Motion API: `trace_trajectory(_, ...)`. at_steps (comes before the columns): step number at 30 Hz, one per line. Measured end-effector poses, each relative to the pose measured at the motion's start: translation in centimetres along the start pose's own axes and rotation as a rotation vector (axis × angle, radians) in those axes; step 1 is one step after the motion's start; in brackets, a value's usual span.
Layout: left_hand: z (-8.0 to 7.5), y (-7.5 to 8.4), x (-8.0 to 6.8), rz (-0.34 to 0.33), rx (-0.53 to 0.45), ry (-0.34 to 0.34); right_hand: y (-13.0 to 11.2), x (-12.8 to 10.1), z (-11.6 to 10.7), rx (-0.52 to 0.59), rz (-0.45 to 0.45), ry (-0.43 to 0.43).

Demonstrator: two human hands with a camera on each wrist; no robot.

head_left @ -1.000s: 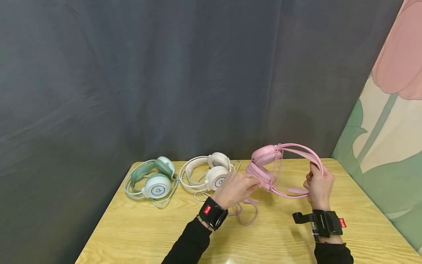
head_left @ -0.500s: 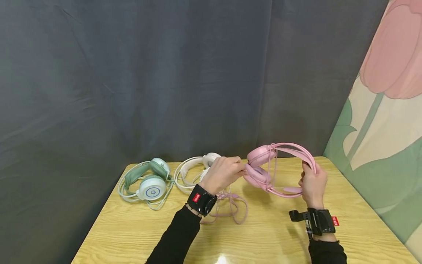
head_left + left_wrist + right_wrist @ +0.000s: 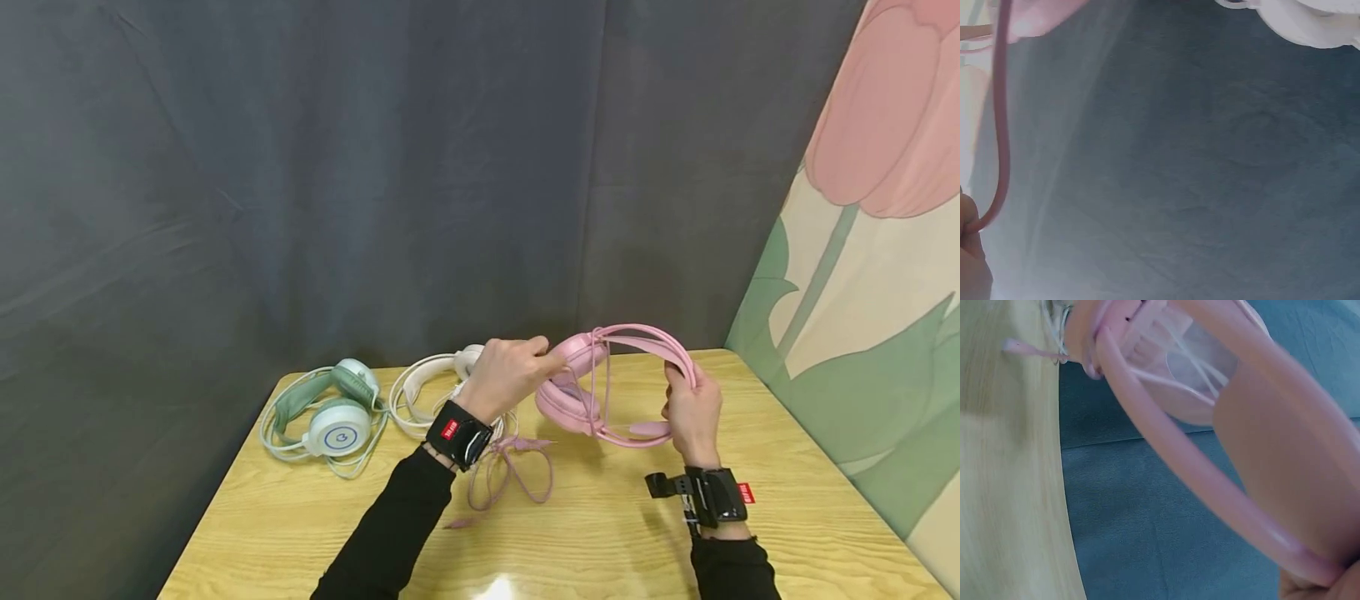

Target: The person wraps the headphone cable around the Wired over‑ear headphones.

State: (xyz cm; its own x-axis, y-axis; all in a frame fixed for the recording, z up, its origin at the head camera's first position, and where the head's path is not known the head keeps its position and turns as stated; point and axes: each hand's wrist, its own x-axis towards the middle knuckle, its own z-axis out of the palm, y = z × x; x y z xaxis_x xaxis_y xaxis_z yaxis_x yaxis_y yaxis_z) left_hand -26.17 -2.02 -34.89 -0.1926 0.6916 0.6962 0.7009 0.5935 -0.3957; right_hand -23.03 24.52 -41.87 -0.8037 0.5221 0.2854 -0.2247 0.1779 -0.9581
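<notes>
A pink headset (image 3: 600, 383) is held up above the wooden table (image 3: 600, 533). My right hand (image 3: 690, 412) grips its headband at the right end; in the right wrist view the pink headband (image 3: 1222, 462) fills the picture. My left hand (image 3: 510, 375) pinches the pink cable beside the left ear cup. The pink cable (image 3: 510, 471) hangs in loops down to the table, and in the left wrist view the cable (image 3: 1002, 125) runs up from my fingers.
A white headset (image 3: 431, 387) and a mint green headset (image 3: 330, 412) lie at the back left of the table. A dark cloth backdrop (image 3: 337, 183) hangs behind. A wall with a pink tulip picture (image 3: 877, 208) stands on the right.
My left hand has risen from the table to the left ear cup, drawing the pink cable up with it. The headset has shifted slightly left. My right hand keeps its grip.
</notes>
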Motion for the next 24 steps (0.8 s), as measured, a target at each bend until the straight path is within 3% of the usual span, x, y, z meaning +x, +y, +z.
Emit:
trace_trajectory(3,0.6,-0.9,0.3,-0.027,-0.023,-0.042,-0.3,0.0,-0.3,0.082,0.046,-0.046)
trace_trajectory(6,1.1,-1.8,0.5,-0.06,-0.038,-0.071,-0.4,0.1,-0.7,0.08,0.065,-0.075)
trace_trajectory(10,1.9,-2.9,0.9,-0.103,-0.026,-0.065,-0.4,0.2,-1.3,0.054,0.057,-0.105)
trace_trajectory(13,2.5,-3.3,1.2,-0.137,0.014,-0.049,-0.3,0.4,-1.8,0.136,0.052,-0.154)
trace_trajectory(18,3.6,-3.5,1.5,-0.246,0.079,-0.062,-0.2,0.8,-2.5,0.291,0.035,-0.303)
trace_trajectory(24,4.5,-3.0,2.2,-0.242,-0.008,-0.09,0.3,1.1,-2.8,0.389,0.056,-0.485)
